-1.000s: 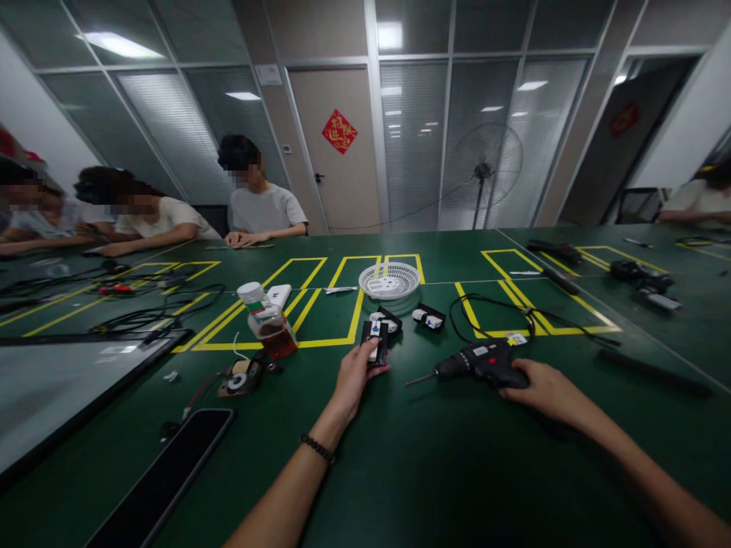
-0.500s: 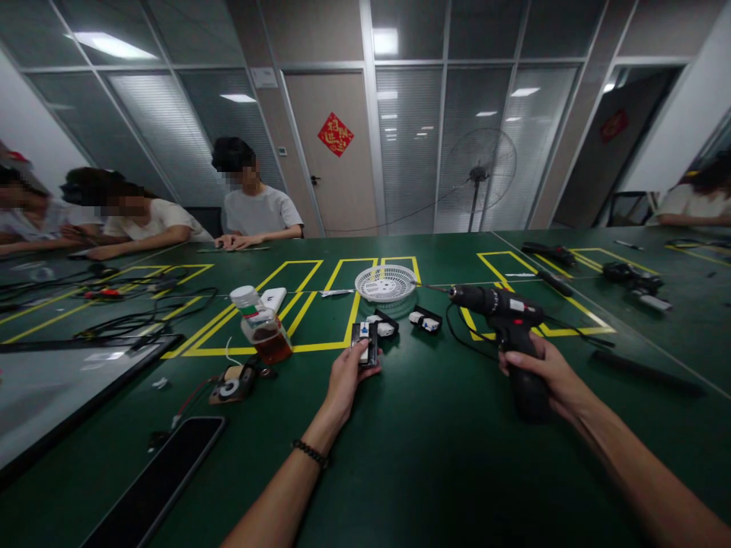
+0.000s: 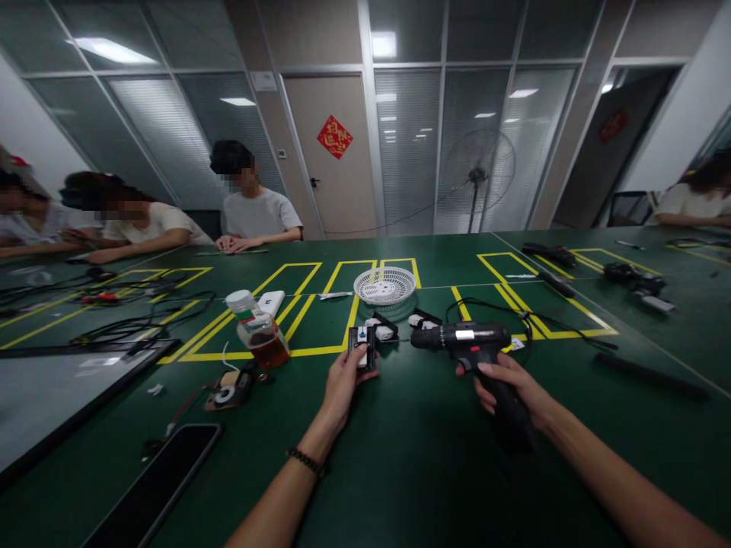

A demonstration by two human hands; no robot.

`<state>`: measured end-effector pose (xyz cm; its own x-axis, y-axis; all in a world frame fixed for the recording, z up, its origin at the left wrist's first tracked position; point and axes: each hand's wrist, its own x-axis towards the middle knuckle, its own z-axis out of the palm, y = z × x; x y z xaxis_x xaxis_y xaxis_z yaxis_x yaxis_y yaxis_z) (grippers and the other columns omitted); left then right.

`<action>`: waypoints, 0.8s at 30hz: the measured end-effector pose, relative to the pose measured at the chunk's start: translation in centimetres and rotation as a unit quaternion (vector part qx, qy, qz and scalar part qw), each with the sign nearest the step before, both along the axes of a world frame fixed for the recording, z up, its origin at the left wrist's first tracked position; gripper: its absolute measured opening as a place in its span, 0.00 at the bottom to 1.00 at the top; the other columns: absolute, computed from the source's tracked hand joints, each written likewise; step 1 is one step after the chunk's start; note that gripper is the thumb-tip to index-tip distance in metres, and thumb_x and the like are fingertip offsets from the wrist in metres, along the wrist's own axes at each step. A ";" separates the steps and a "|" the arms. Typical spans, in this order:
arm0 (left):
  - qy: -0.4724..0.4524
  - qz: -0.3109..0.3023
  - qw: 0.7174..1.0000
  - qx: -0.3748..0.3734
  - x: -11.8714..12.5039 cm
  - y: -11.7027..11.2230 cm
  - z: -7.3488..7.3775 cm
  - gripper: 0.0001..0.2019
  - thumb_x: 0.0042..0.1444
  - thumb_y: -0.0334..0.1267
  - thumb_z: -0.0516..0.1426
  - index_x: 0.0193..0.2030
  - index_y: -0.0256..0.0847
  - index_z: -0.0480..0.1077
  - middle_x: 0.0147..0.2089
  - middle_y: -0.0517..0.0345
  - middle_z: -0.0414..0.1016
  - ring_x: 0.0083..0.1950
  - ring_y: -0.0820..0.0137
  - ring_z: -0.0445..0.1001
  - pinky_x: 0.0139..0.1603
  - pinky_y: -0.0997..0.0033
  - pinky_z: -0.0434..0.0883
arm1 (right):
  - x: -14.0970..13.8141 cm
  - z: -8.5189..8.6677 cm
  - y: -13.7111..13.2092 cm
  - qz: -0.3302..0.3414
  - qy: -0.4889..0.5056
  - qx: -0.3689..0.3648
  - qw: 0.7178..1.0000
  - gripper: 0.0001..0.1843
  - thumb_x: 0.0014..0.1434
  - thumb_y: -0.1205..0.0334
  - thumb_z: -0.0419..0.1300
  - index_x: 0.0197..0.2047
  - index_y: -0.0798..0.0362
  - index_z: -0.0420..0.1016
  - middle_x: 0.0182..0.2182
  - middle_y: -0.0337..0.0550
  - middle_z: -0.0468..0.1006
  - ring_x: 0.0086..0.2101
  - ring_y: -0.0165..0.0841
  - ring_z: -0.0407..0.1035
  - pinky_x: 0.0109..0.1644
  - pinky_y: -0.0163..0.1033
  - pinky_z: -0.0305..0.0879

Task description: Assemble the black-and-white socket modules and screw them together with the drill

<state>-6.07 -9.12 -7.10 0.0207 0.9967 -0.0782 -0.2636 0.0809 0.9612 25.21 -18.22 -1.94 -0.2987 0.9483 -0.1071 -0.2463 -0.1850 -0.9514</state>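
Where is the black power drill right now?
In the head view, the black power drill is right of centre, gripped in the right hand, pointing left toward the black-and-white rectangular block in the left hand.

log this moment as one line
left hand: holding rectangular black-white block; right hand: gripping black power drill; beyond: round white perforated basket

no text reads clearly. a red diamond sign [image 3: 334,137] on the door [image 3: 346,190] bears gold chinese characters; the labels [image 3: 464,335] on the drill [image 3: 491,336] and bottle [image 3: 268,346] are too blurred to read.
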 end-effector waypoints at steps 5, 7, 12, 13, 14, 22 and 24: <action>0.005 -0.004 1.000 -0.002 0.2 -0.1 -0.2 0.21 0.56 0.48 0.60 0.49 0.33 0.73 0.44 0.45 0.78 0.44 0.63 0.77 0.42 0.65 0.78 | 0.4 -1.1 -1.2 0.010 -0.037 -0.020 0.999 0.21 0.60 0.50 0.60 0.50 0.57 0.73 0.20 0.40 0.72 0.19 0.31 0.63 0.24 0.38 0.62; 0.005 -0.006 1.000 -0.005 0.2 -0.2 -0.1 0.21 0.56 0.48 0.60 0.49 0.33 0.73 0.43 0.45 0.78 0.44 0.63 0.77 0.42 0.64 0.78 | 0.6 -1.0 -1.4 0.012 -0.044 -0.023 0.999 0.22 0.59 0.51 0.61 0.51 0.58 0.73 0.20 0.41 0.72 0.19 0.31 0.64 0.24 0.38 0.62; 0.006 -0.008 1.000 -0.004 0.3 -0.3 0.1 0.21 0.56 0.48 0.60 0.49 0.33 0.73 0.43 0.44 0.78 0.44 0.62 0.77 0.41 0.64 0.78 | 0.7 0.0 -1.7 0.001 -0.044 -0.002 0.999 0.23 0.58 0.53 0.61 0.52 0.58 0.73 0.19 0.40 0.70 0.19 0.32 0.63 0.24 0.38 0.62; 0.008 -0.007 1.000 -0.003 0.3 -0.3 0.1 0.21 0.56 0.47 0.61 0.49 0.33 0.73 0.43 0.44 0.78 0.45 0.62 0.77 0.41 0.64 0.78 | 0.8 0.2 -1.8 -0.004 -0.045 0.004 0.999 0.23 0.58 0.53 0.61 0.52 0.58 0.73 0.19 0.40 0.70 0.20 0.32 0.63 0.24 0.38 0.62; 0.010 -0.006 1.000 -0.002 0.4 -0.4 0.1 0.20 0.55 0.47 0.61 0.49 0.33 0.72 0.43 0.45 0.78 0.45 0.62 0.77 0.41 0.64 0.78 | 0.8 0.3 -1.9 -0.009 -0.047 0.010 0.999 0.22 0.58 0.53 0.61 0.52 0.58 0.73 0.19 0.40 0.70 0.20 0.32 0.63 0.24 0.39 0.62; 0.030 -0.046 0.998 0.005 0.5 -0.7 0.0 0.21 0.55 0.47 0.62 0.49 0.33 0.71 0.43 0.44 0.77 0.45 0.61 0.77 0.40 0.62 0.78 | 1.9 0.9 -2.0 0.002 -0.064 0.030 0.997 0.22 0.57 0.55 0.62 0.52 0.57 0.74 0.21 0.43 0.72 0.22 0.34 0.64 0.26 0.41 0.62; 0.045 -0.039 0.998 0.014 0.5 -0.6 -0.1 0.22 0.55 0.48 0.62 0.50 0.34 0.70 0.43 0.45 0.77 0.44 0.61 0.77 0.40 0.61 0.78 | 2.1 0.8 -2.0 0.008 -0.062 0.038 0.997 0.22 0.57 0.55 0.62 0.52 0.57 0.73 0.21 0.43 0.72 0.22 0.34 0.64 0.27 0.40 0.62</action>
